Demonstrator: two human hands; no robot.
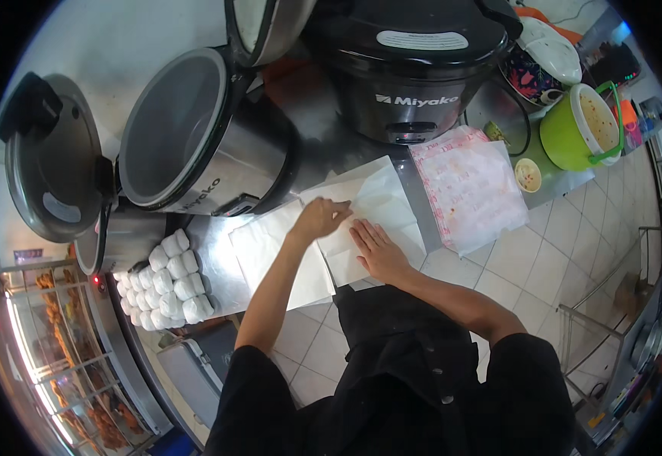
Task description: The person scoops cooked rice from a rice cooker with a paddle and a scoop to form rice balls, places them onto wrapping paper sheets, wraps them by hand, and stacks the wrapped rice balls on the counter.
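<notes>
My left hand (324, 218) is over a stack of white wrapping paper sheets (390, 216), its fingers curled and the thumb and fingertips touching the paper. Whether a sheet is pinched between them cannot be made out. My right hand (381, 251) lies flat on the same stack, its fingers outstretched beside the left fingertips. To the left, a second stack of white sheets (285, 256) adjoins the first, partly under my left forearm. A pile of printed red-and-white wrapping paper (470, 191) lies to the right of my hands.
An uncovered Miyako rice cooker (211, 142) and a closed one (405, 85) stand behind the papers. Many white wrapped bundles (165, 285) are piled at left, near a lit fried-food cabinet (74, 365). A green bucket (564, 131) and a small cup (527, 175) stand at right.
</notes>
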